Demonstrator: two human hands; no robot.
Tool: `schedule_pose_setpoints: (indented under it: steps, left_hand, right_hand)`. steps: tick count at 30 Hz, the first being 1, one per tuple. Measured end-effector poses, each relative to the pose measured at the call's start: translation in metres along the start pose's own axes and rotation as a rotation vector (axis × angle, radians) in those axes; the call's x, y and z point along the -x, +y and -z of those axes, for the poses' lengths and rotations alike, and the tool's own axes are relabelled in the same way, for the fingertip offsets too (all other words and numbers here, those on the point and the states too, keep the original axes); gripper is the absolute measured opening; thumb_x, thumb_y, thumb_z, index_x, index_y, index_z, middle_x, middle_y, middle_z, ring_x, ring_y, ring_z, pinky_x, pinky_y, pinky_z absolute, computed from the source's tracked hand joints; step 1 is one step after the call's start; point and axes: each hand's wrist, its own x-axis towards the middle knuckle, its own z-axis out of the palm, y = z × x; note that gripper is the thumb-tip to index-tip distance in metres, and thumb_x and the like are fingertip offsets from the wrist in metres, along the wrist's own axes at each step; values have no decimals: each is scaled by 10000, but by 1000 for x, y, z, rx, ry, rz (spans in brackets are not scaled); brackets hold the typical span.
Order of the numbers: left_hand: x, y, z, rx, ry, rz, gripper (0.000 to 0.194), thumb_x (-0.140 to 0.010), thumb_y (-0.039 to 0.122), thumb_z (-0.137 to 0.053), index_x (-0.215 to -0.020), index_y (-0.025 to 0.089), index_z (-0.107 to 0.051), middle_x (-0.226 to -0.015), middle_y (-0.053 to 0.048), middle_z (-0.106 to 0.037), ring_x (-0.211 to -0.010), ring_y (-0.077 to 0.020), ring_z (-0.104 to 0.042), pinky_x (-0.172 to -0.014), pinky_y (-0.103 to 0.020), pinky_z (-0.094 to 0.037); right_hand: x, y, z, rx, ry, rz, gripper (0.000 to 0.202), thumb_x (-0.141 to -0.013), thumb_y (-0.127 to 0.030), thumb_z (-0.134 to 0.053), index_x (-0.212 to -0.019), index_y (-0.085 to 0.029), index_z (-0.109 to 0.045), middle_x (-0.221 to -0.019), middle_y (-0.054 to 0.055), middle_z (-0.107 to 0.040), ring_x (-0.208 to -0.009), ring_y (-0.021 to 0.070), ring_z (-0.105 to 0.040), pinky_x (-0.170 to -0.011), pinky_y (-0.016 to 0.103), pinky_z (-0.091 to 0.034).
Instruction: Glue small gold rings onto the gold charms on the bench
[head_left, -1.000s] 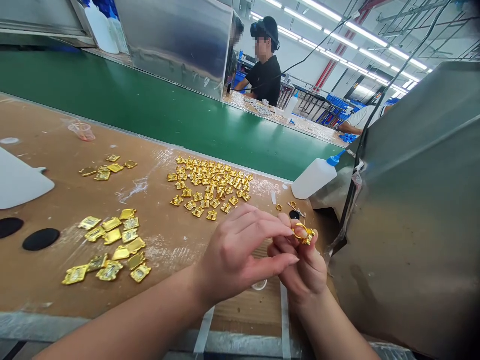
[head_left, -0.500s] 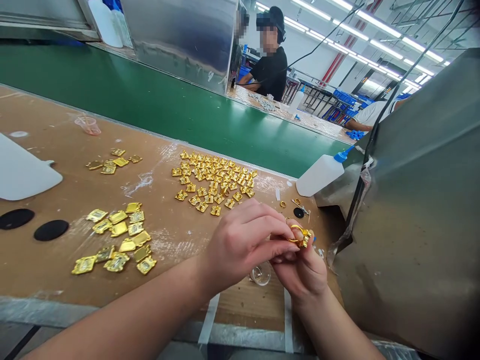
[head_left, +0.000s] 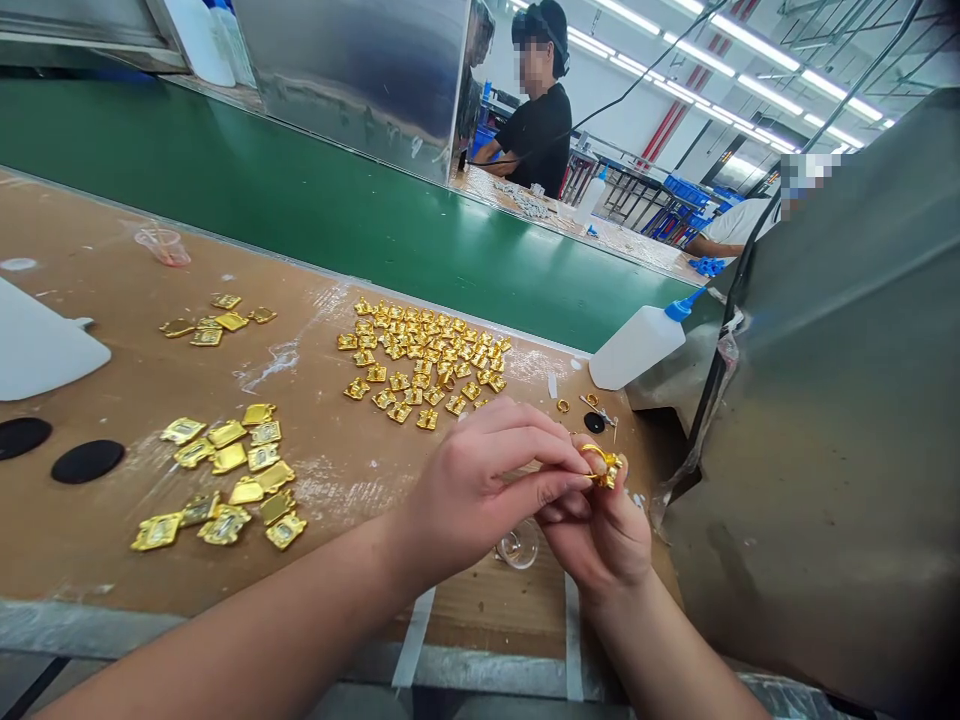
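The gold cluster (head_left: 420,350) is lying on the brown table (head_left: 322,410), its many small parts crowding together too tightly to be counted. Nearer the wearer than this cluster and to its right, the right hand (head_left: 600,535) is pinching a gold piece (head_left: 610,470) with a ring-like loop between thumb and fingers. The left hand (head_left: 499,475) is reaching in from the cluster's near side, its thumb and index finger pressing together on the edge of the piece; fingers are covering much of that contact.

A clear cup (head_left: 525,548) is sitting nearer than the cluster, the hands partly hiding it. Right of the cluster, a white bottle (head_left: 637,347) is leaning, and near it a gold ring (head_left: 563,406) and a small black disc (head_left: 594,423) are lying beside thin bits that are hard to make out. Left of the cluster, loose gold plates (head_left: 229,458) are lying in a group, and farther left the picture's edge is cutting off a white container (head_left: 45,345). Beyond the cluster and to its right, a metal panel (head_left: 817,420) is hiding most of a person in white (head_left: 739,225).
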Motion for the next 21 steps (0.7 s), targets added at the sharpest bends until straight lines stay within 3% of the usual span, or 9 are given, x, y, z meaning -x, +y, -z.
schedule_pose_setpoints:
  steps: [13, 21]
  left_hand:
    - [0, -1, 2, -78, -31, -44, 66, -946, 187, -745, -1001, 223, -736, -995, -34, -799, -961, -181, -726, -878, -354, -561]
    - [2, 0, 2, -198, -69, -174, 340, -885, 320, -830, -1162, 217, -663, -994, -22, -784, -858, -174, -695, -771, -339, -511]
  right_hand:
    - [-2, -3, -2, 49, -27, 72, 444, -804, -542, -848, -735, -211, -560, -740, -54, -354, -557, 88, -159, -486, 214, -229]
    - [-3, -8, 0, 115, -75, 151, 389, -800, -552, -850, -736, -233, -636, -756, -43, -398, -552, 89, -228, -486, 213, -242]
